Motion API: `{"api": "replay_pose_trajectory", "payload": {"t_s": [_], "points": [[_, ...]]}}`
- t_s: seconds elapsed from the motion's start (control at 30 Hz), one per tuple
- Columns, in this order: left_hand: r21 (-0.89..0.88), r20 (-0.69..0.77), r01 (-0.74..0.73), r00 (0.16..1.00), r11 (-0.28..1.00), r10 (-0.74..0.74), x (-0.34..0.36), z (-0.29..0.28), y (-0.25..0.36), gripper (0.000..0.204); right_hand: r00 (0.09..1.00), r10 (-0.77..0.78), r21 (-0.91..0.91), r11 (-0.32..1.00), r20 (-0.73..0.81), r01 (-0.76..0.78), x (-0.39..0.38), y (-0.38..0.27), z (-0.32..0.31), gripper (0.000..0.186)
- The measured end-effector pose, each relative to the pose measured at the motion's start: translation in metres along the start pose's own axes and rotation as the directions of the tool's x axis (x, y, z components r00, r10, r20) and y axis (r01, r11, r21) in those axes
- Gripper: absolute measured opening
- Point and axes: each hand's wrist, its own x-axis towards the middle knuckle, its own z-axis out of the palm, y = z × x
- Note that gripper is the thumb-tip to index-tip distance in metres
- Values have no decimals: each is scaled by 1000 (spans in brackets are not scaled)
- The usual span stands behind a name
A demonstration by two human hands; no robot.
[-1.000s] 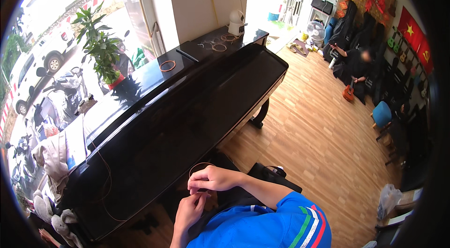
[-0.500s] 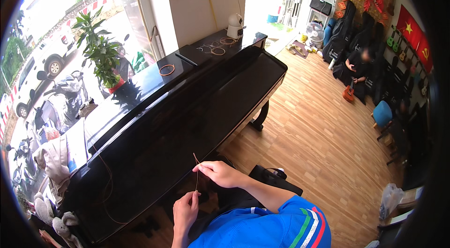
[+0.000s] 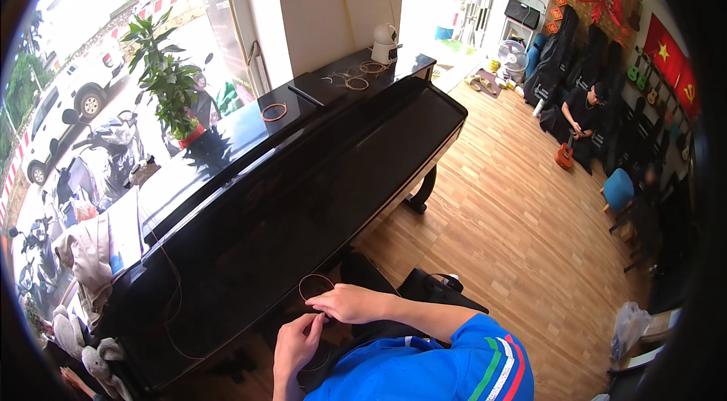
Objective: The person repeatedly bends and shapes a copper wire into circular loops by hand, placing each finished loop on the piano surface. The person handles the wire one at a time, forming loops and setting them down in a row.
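Low in the middle, my left hand point(image 3: 297, 344) and my right hand point(image 3: 352, 302) meet at the front edge of a black upright piano point(image 3: 250, 257). Between their pinched fingertips runs a thin copper-coloured guitar string point(image 3: 301, 287). Part of it curves up in a round loop above my right fingers. The spot where the fingers grip it is partly hidden. Another thin string point(image 3: 180, 287) trails down the left side of the piano.
On the piano top are a coiled string point(image 3: 273, 120), a black stick-like thing point(image 3: 306, 95), more coils point(image 3: 356, 84), a white camera point(image 3: 385, 43) and a potted plant point(image 3: 185, 132). A black bag point(image 3: 432, 291) lies to my right. A person point(image 3: 581, 117) sits far right by an orange ukulele point(image 3: 564, 156).
My hands have come together. The string, which ran between them with its end sticking up, now bends in a round loop above my right hand.
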Motion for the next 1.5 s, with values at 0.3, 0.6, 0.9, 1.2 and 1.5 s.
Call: {"api": "replay_pose_trajectory", "payload": {"t_s": [0.3, 0.6, 0.9, 1.2, 1.5], "points": [[-124, -67, -63, 996, 990, 55, -5, -5, -9, 29, 862, 5, 228, 964, 507, -139, 8, -13, -33, 38], [71, 39, -74, 997, 995, 71, -8, -18, 5, 26, 965, -93, -236, 960, 246, 153, -7, -31, -28, 33], [-144, 157, -94, 981, 985, 116, -6, -30, -4, 17, 980, -182, 57, 982, 85, 178, -6, -47, -33, 26], [-431, 5, 14, 1000, 902, -14, -11, -25, 7, 12, 936, -19, 682, 691, 351, -241, 3, -25, -34, 38], [-456, -53, -66, 998, 887, 47, -17, -27, 17, 10, 808, -205, 782, 463, 552, -417, -7, 5, -38, 27]]}}
